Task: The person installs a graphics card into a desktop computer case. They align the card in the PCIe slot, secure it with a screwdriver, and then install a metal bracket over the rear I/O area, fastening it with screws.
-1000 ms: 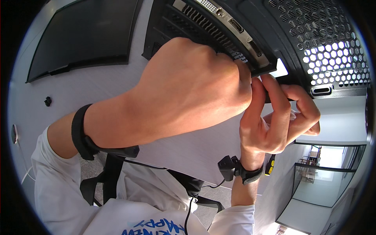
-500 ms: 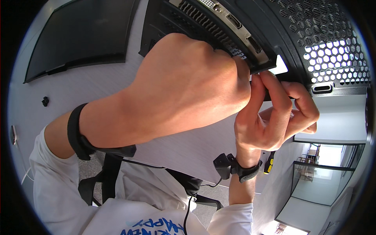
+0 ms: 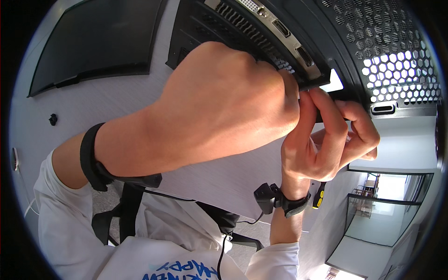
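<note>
The biggest thing before you is the black computer case (image 3: 373, 42), filling the top right of the view; its back panel has many small round and six-sided holes, and light comes through some of them. Against it sits a black card (image 3: 261, 32) with a metal plate that carries a row of sockets and slots.

Your left hand (image 3: 224, 112) comes next in size. It is closed into a fist over the lower edge of the card, so its grip is tight, but the fingers are hidden and I cannot tell exactly what part they hold.

Your right hand (image 3: 326, 140) is just beside it, touching it. Its grip is nearly closed: thumb and fingers are pinched at the corner of the card's plate, where plate and case meet.

Behind lies a grey tabletop (image 3: 116, 98) with a dark monitor (image 3: 93, 42). Near your right wrist a small yellow-and-black screwdriver (image 3: 318, 197) shows.
</note>
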`<action>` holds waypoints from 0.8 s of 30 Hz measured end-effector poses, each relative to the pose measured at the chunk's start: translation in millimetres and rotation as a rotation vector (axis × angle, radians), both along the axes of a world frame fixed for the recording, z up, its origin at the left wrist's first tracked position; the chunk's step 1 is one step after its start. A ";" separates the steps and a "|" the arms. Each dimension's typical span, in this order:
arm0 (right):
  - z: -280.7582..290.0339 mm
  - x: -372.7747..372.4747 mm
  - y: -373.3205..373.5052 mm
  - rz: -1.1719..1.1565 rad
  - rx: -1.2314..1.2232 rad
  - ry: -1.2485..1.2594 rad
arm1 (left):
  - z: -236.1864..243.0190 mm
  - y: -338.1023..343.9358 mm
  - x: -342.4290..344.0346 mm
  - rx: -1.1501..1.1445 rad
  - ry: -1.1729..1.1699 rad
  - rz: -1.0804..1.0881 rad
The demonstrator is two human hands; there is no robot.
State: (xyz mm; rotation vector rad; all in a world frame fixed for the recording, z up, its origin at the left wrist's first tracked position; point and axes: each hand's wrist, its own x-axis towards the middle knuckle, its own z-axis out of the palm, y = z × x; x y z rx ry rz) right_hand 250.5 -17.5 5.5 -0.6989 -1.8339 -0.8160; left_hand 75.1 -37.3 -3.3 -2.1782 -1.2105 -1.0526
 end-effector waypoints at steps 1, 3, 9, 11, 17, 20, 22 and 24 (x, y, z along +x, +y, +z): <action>-0.9 -0.2 -0.4 0.002 -0.001 0.007 | -0.3 0.5 -0.5 0.006 -0.004 -0.003; -1.0 1.1 -2.0 -0.035 0.003 -0.024 | -0.8 1.0 0.3 0.017 -0.002 -0.013; -4.6 1.8 -3.2 -0.047 -0.052 -0.029 | -4.5 -1.9 5.3 0.001 -0.049 -0.016; -8.3 -0.2 -3.9 -0.116 -0.025 -0.023 | -5.6 -2.0 5.8 0.010 -0.036 -0.013; -11.5 -1.5 -4.1 -0.165 -0.001 -0.013 | -4.4 -1.9 8.7 -0.010 -0.108 -0.042; -12.7 -1.4 -3.5 -0.180 0.012 -0.017 | -4.0 -1.8 8.8 0.015 -0.113 -0.027; -14.2 -1.8 -1.6 -0.157 0.017 0.002 | -3.5 -2.7 9.3 0.005 -0.116 -0.026; -18.2 -4.2 2.5 -0.068 0.008 0.092 | -3.2 -4.9 9.1 -0.040 -0.125 -0.035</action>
